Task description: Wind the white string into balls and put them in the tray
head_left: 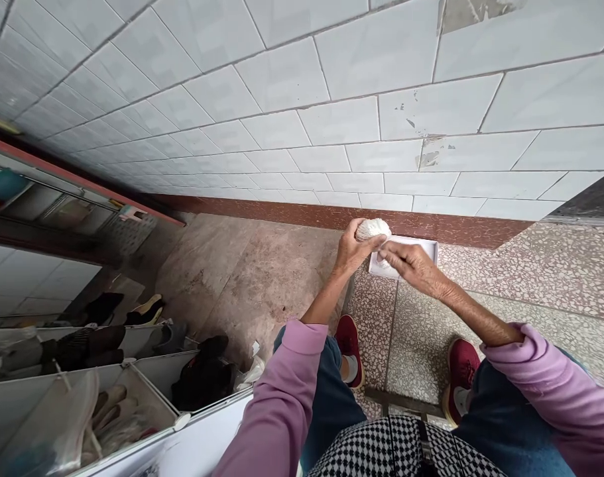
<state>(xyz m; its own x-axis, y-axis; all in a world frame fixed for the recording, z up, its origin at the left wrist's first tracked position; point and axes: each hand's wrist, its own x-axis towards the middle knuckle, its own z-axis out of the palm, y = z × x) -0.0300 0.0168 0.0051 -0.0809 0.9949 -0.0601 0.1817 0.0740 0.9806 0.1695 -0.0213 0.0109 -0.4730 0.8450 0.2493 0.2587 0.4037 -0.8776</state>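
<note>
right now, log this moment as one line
left hand: holds white ridged bundle | right hand: curled close beside bundle, contact unclear | beneath hands: white tray, near tiled wall

tbh looks like somebody's house, probably an entryway or porch, going by the white wall tiles (339, 124), reddish-brown skirting (282, 211), speckled terrazzo floor (421, 344) and that cubbyhole rack (215, 430) with what look like shoes (109, 405) and a plastic bag (75, 424) stuffed in it

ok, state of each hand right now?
Left hand: closed around the white bundle.
Right hand: fingers curled beside the bundle; whether it grips anything can't be told.
</note>
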